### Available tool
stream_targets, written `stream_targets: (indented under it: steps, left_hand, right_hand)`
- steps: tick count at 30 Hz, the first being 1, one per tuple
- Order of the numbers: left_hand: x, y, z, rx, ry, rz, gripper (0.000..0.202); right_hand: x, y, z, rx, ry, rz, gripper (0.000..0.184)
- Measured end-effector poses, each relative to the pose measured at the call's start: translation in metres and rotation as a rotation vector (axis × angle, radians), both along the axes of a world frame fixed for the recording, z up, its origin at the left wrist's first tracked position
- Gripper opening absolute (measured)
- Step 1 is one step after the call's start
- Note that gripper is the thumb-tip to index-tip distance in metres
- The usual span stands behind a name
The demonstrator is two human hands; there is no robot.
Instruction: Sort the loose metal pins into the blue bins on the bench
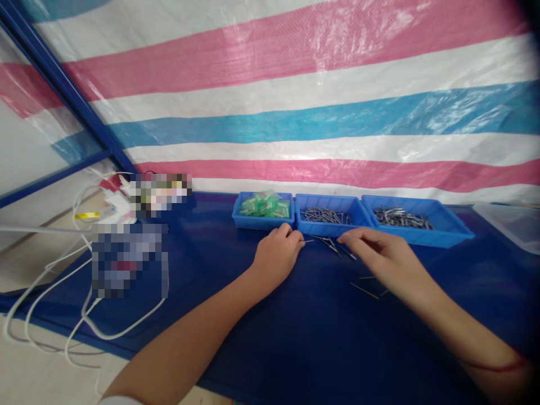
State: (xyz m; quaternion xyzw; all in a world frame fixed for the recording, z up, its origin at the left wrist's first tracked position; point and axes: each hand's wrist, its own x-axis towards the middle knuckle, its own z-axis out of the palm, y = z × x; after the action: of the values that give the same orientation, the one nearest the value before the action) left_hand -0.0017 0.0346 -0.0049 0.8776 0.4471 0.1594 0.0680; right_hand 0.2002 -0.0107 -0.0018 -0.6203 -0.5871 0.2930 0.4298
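My left hand (278,250) is closed, and a thin metal rod (309,241) sticks out from its fingertips toward the right. Thumb and fingers of my right hand (379,250) are pinched together over a few loose metal rods (332,245) on the dark blue table; what they hold is too small to make out. Just behind the hands stand three blue bins in a row. The left bin (264,224) holds green packets (265,205), the middle bin (324,229) dark metal rods (325,216), and the right bin (447,233) silvery metal pieces (403,217).
Several thin rods (365,289) lie on the table (304,337) below my right hand. White cables (113,336) loop over the table's left side, near blurred items. A clear plastic container (510,225) sits at the right. Behind hangs a striped sheet (295,124).
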Motion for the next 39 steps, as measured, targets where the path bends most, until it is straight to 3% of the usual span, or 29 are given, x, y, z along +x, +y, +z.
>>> stream_targets:
  steps: [4,10,15,26,33,35,39]
  left_hand:
    - [0.004,-0.01,0.0,-0.144,-0.394,-0.118,0.02]
    - [0.012,-0.021,-0.004,-0.29,-0.645,-0.122,0.018]
    - [0.012,-0.022,0.001,-0.348,-0.622,-0.13,0.022]
    - [0.012,-0.019,-0.002,-0.428,-0.748,-0.118,0.02]
    - [0.009,-0.018,0.008,-0.379,-0.785,-0.064,0.021]
    - [0.008,-0.017,0.006,-0.379,-0.745,-0.069,0.024]
    - [0.004,-0.012,0.0,-0.284,-0.586,-0.121,0.025]
  right_hand:
    - [-0.011,-0.002,-0.004,0.01,0.022,0.077,0.025]
    - [-0.018,-0.008,-0.002,0.059,0.085,0.042,0.024]
    - [-0.019,-0.011,-0.002,0.158,0.017,0.035,0.021]
    - [-0.019,-0.013,0.001,0.182,0.012,0.083,0.017]
    - [-0.02,-0.011,0.003,0.011,0.019,0.236,0.019]
    - [-0.019,-0.009,0.002,-0.061,0.14,0.189,0.021]
    - [0.003,0.003,0.005,-0.013,0.563,-0.113,0.025]
